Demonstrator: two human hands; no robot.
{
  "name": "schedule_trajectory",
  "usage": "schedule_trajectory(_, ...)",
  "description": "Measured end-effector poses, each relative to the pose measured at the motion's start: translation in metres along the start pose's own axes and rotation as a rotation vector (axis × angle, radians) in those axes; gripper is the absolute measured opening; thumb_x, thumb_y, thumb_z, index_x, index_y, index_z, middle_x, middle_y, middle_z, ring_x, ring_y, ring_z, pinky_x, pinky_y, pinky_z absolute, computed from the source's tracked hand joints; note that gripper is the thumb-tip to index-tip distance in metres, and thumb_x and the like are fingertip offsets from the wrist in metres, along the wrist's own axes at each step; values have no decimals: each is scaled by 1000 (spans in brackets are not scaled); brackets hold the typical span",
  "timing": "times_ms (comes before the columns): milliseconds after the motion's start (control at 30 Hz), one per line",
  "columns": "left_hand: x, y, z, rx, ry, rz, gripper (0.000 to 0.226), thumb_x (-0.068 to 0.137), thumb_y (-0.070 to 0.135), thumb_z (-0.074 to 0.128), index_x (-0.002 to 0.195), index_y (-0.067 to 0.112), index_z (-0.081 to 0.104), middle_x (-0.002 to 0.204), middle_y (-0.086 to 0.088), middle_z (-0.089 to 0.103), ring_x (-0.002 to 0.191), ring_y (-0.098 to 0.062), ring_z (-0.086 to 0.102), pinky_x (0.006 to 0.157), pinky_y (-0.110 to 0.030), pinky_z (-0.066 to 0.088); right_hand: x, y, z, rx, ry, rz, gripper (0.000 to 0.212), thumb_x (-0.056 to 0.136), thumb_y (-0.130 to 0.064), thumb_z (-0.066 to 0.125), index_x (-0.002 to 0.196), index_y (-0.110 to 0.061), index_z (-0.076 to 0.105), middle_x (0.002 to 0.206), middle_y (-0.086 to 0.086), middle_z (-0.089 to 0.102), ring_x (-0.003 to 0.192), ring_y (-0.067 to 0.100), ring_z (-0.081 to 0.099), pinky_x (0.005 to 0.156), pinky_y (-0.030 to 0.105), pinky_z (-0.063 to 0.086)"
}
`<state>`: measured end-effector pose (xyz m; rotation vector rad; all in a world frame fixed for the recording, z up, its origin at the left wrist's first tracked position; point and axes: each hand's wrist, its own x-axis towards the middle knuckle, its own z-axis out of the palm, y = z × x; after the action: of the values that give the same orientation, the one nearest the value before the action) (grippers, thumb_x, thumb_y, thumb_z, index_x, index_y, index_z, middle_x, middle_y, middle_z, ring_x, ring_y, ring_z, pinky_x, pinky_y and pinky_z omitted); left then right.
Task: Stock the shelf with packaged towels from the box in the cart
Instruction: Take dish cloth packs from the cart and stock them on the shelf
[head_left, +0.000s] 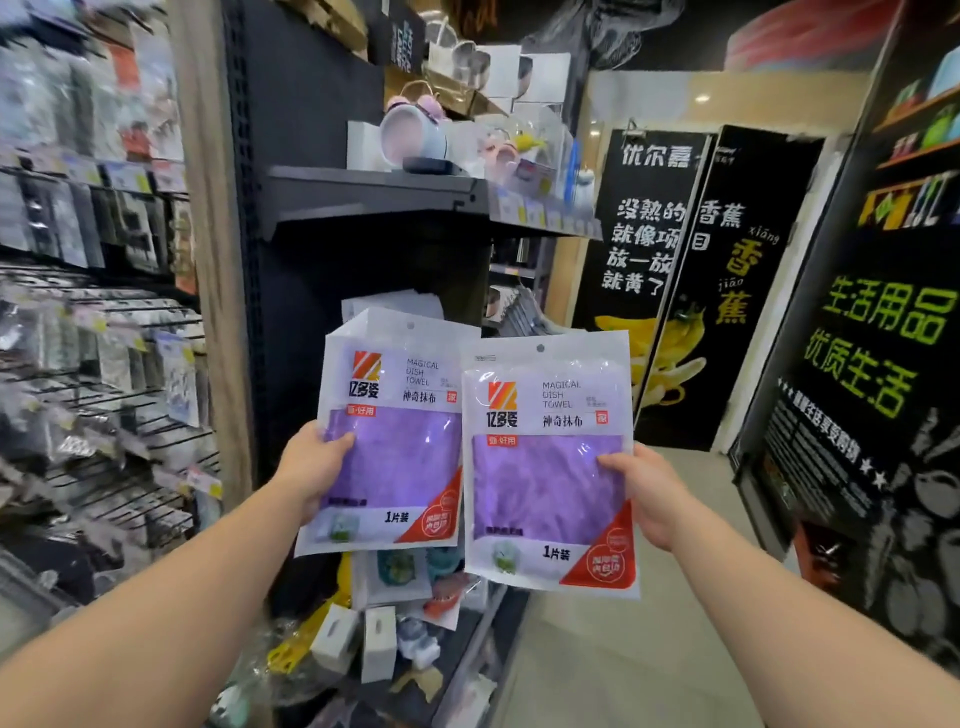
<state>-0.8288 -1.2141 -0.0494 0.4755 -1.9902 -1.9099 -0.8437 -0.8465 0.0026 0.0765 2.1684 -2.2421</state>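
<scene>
Before a dark shelf unit at the aisle end, the left hand grips the left edge of one purple towel pack, thumb pressed on its front. The right hand pinches the right edge of a second towel pack, thumb across the front. Both packs stand upright, side by side, their inner edges overlapping slightly, near hanging goods on pegs.

A dark shelf at upper centre carries a tilted pink-lined cup and small boxed goods, while a lower shelf beneath holds white boxes and jumbled small packets, and blurred packets hang on wire hooks to the left.
</scene>
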Motion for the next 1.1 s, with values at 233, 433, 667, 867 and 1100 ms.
schedule_trajectory(233, 50, 18, 6, -162, 68, -86, 9, 95, 22, 66, 97, 14, 69, 103, -15, 74, 94, -35, 71, 89, -55, 57, 66, -23, 31, 19, -7, -2, 24, 92, 1, 49, 111, -4, 61, 88, 16, 71, 70, 27, 67, 59, 29, 49)
schedule_trajectory(433, 74, 25, 2, -265, 103, -97, 9, 98, 21, 62, 97, 13, 65, 93, -11, 74, 84, -30, 71, 73, -42, 58, 103, -32, 58, 15, -20, 6, 18, 90, 0, 48, 99, -8, 62, 78, 12, 69, 65, 26, 64, 58, 27, 46)
schedule_trajectory(667, 87, 20, -12, -318, 124, -103, 8, 98, 16, 61, 96, 10, 66, 88, -12, 71, 75, -27, 68, 64, -37, 53, 129, -32, 83, 19, -44, -7, 20, 87, 1, 47, 98, -5, 63, 85, 17, 66, 72, 30, 62, 66, 32, 48)
schedule_trajectory(867, 99, 12, -25, -322, 161, -105, 10, 99, 15, 59, 96, 8, 64, 83, -10, 68, 65, -22, 65, 47, -28, 53, 148, -32, 96, -24, -37, -8, 15, 81, -6, 55, 94, -8, 62, 84, 17, 60, 69, 26, 57, 62, 30, 43)
schedule_trajectory(1100, 110, 10, -45, -279, 204, -138, 30, 96, 21, 64, 118, 1, 64, 97, -20, 69, 72, -29, 65, 62, -36, 52, 176, -26, 103, -54, -33, 20, 39, 52, -22, 62, 90, -12, 66, 82, 15, 59, 77, 27, 53, 71, 38, 39)
